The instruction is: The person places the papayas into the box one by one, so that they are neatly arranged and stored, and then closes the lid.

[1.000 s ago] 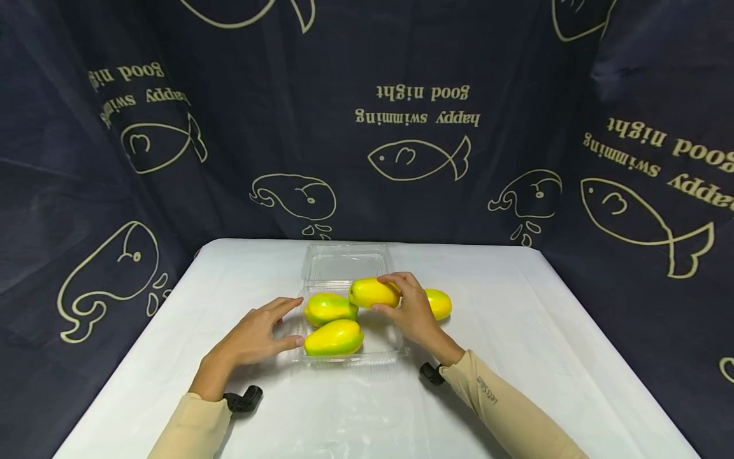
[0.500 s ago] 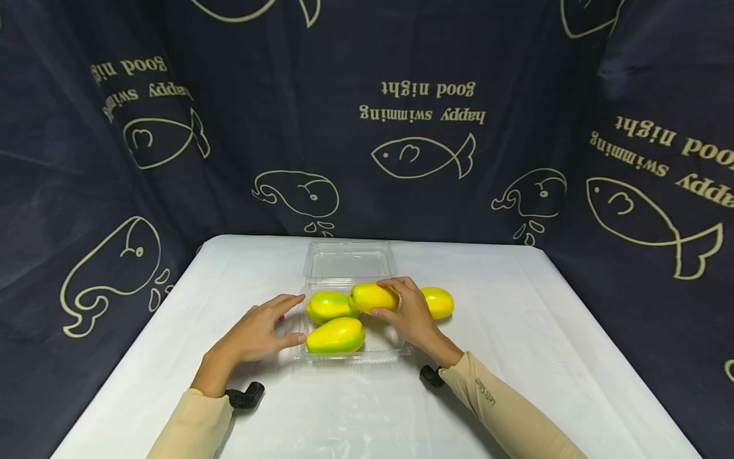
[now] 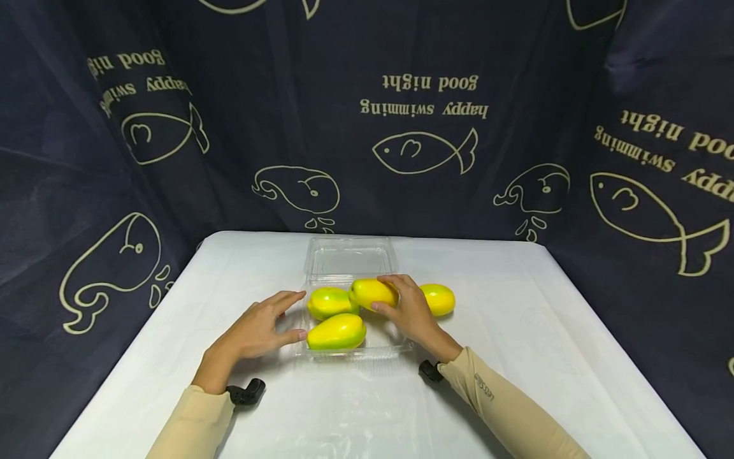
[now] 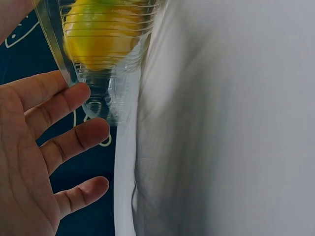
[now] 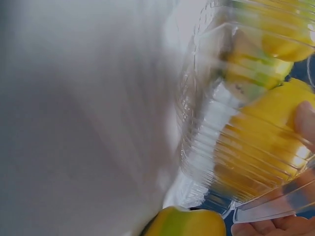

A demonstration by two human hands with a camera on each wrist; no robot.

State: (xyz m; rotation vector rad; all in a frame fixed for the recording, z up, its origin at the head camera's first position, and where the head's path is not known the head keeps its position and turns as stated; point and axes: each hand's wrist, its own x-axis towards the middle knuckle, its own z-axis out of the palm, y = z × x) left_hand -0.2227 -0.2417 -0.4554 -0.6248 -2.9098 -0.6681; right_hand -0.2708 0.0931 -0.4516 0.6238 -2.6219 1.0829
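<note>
While the right hand (image 3: 411,311) grips a yellow fruit (image 3: 369,294) inside the clear box (image 3: 385,334), holding one end perhaps avoids the greener fruit (image 3: 329,303). The left hand (image 3: 258,326), fingers loosely spread, is alongside, probably for steadying.

Navy fabric (image 3: 321,95) printed with pale fish (image 3: 424,153), whales (image 3: 298,190) and upside-down lettering (image 3: 424,109) hangs behind and beside a white-covered table (image 3: 562,357).

Smooth oval fruits (image 3: 336,331): yellow, some green-patched. Hinged clear plastic box (image 3: 351,259): colourless, ribbed. Cloth-covered desk (image 3: 527,357): white. Hanging cloth (image 3: 229,204): navy, cream line-drawn fish, whales, lettering. Fabric sleeves (image 3: 510,408): beige, right one dark-lettered. Wrist devices (image 3: 248,392): black.
</note>
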